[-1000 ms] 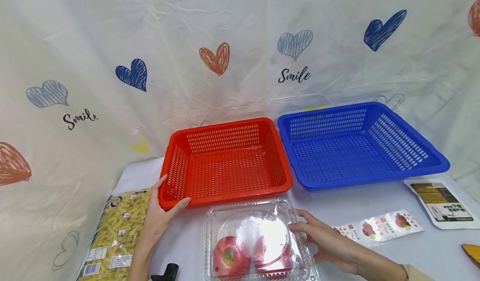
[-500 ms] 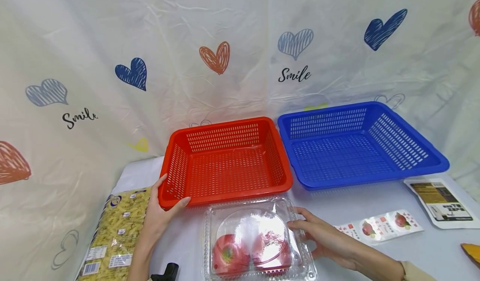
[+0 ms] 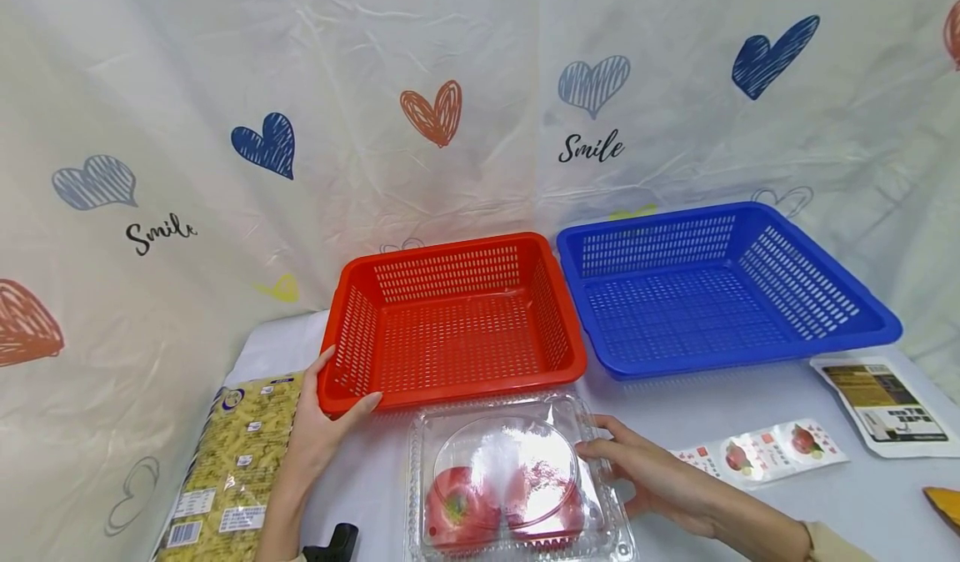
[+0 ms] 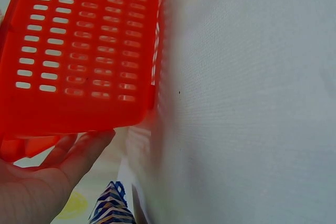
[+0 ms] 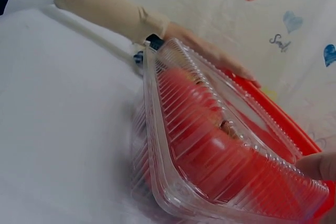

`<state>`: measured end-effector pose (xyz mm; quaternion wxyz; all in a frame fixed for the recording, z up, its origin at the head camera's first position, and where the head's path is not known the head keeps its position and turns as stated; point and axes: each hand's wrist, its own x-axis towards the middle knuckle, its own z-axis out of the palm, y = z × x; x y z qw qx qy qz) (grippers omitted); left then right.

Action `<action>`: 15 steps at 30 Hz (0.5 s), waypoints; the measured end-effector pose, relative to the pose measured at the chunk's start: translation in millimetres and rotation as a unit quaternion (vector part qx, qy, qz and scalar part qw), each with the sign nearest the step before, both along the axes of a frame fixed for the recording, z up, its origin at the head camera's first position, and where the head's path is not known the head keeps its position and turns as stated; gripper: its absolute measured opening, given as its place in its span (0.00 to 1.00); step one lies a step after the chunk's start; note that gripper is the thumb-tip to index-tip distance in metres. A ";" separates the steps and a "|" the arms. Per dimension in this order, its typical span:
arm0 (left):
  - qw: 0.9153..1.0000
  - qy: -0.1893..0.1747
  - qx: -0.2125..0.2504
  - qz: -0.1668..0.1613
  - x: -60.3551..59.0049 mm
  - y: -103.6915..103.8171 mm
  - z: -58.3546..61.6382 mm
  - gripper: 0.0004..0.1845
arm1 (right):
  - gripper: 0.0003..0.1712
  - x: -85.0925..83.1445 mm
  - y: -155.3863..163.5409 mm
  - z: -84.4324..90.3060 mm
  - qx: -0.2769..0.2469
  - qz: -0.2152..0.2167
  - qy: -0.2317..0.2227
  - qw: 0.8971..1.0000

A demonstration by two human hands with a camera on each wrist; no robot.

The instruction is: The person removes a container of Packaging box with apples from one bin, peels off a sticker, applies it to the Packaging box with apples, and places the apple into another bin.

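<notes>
Leftmost on the white table (image 3: 750, 403), a bag of pasta (image 3: 232, 462) lies at about eight o'clock from the red basket (image 3: 450, 320), its long side running toward the near edge. Just beside it, the left hand (image 3: 318, 429) rests against the red basket's near-left corner, thumb up along the left wall and fingers laid nearly straight along the front rim; it presses on the basket rather than curling round it, and the left wrist view shows the fingers (image 4: 79, 153) lying flat under the rim. At six o'clock from the red basket, close against its front wall, sits a clear clamshell box (image 3: 513, 479) with its lid closed over red tomatoes (image 3: 461, 508). The right hand (image 3: 648, 474) is at the box's three o'clock side, fingertips touching its right edge with fingers only lightly bent; whether they pinch the rim cannot be told. At three o'clock from the red basket stands a blue basket (image 3: 720, 295), the two nearly touching. At about five o'clock from the blue basket lie a strip of fruit-printed sachets (image 3: 761, 454) and, further right, a white pouch with a dark label (image 3: 881, 403).
</notes>
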<state>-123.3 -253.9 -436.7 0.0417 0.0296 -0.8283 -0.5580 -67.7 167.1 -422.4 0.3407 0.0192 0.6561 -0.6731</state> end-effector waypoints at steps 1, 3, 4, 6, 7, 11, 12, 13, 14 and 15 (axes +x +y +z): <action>1.000 0.000 0.000 0.000 0.1 -0.1 0.3 0.52 | 0.40 -0.4 0.8 -0.6 0.001 0.001 0.001 1.000; 1.000 -0.001 -0.002 0.001 0.4 -0.4 1.0 0.53 | 0.42 -2.0 2.7 -1.7 0.009 0.002 0.004 1.000; 1.000 -0.001 -0.003 0.001 0.4 -0.4 1.4 0.53 | 0.43 -3.2 4.0 -2.3 0.012 0.004 0.005 1.000; 1.000 -0.002 -0.008 0.003 0.3 -0.3 2.4 0.53 | 0.45 -6.0 7.4 -3.4 0.015 0.009 0.007 1.000; 1.000 -0.002 -0.011 0.003 0.2 -0.2 2.9 0.53 | 0.46 -7.2 9.5 -4.0 0.016 0.011 0.007 1.000; 1.000 -0.006 -0.013 0.001 -0.5 -0.4 3.0 0.53 | 0.46 -11.1 17.5 -6.0 0.006 0.026 0.012 1.000; 1.000 -0.010 -0.014 -0.001 -0.1 -1.0 2.9 0.53 | 0.45 -11.6 19.1 -6.6 0.002 0.030 0.015 0.999; 1.000 -0.015 -0.015 -0.001 0.3 -1.7 2.5 0.54 | 0.45 -12.1 20.6 -7.1 -0.002 0.034 0.018 0.999; 1.000 -0.018 -0.015 -0.002 1.0 -2.7 2.1 0.54 | 0.44 -12.7 22.0 -7.7 -0.009 0.040 0.023 0.999; 1.000 -0.021 -0.016 -0.004 1.9 -3.9 1.9 0.54 | 0.44 -13.5 23.2 -8.4 -0.018 0.045 0.025 0.999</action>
